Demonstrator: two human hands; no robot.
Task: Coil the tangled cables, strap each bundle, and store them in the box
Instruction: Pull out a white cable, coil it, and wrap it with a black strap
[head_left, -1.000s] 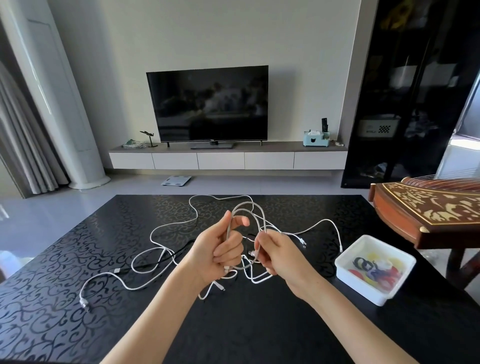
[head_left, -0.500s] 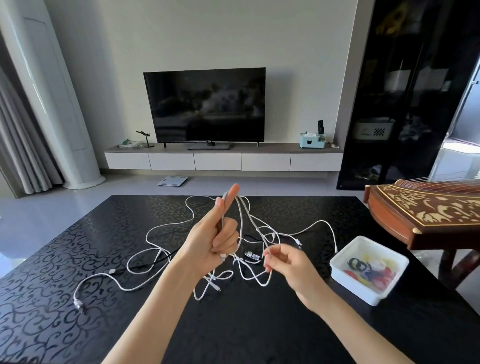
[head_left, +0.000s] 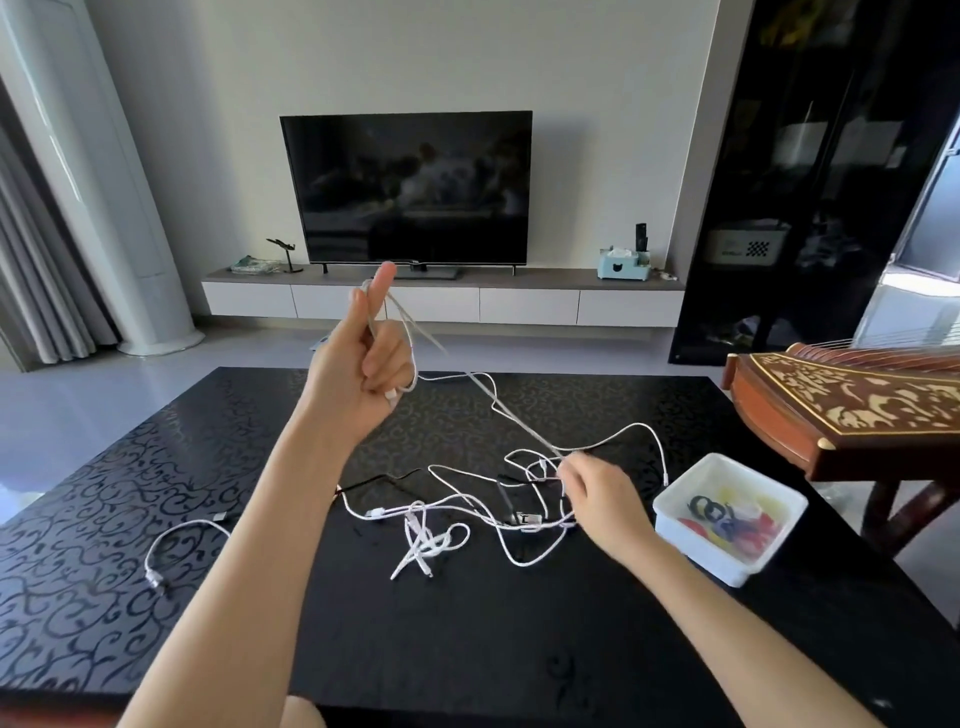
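My left hand (head_left: 363, 358) is raised high above the table and grips a white cable (head_left: 498, 408) looped over its index finger, with the plug hanging below the fist. That cable runs taut down to my right hand (head_left: 592, 488), which pinches it low over the table. Beneath lies a tangle of white cables (head_left: 441, 525) with a black cable (head_left: 384, 478) among them. One white cable end (head_left: 166, 545) trails off to the left. A white box (head_left: 675, 514) holding coloured straps stands at the right.
The black patterned table (head_left: 104, 545) carries everything. A carved wooden instrument (head_left: 852, 405) juts in at the right, close to the box. A TV and low cabinet stand across the room, and a dark cabinet is at far right.
My left hand has lifted well upward with the cable, pulling it taut. My right hand has dropped down and to the right, sliding along the cable. The tangle has shifted rightward on the table.
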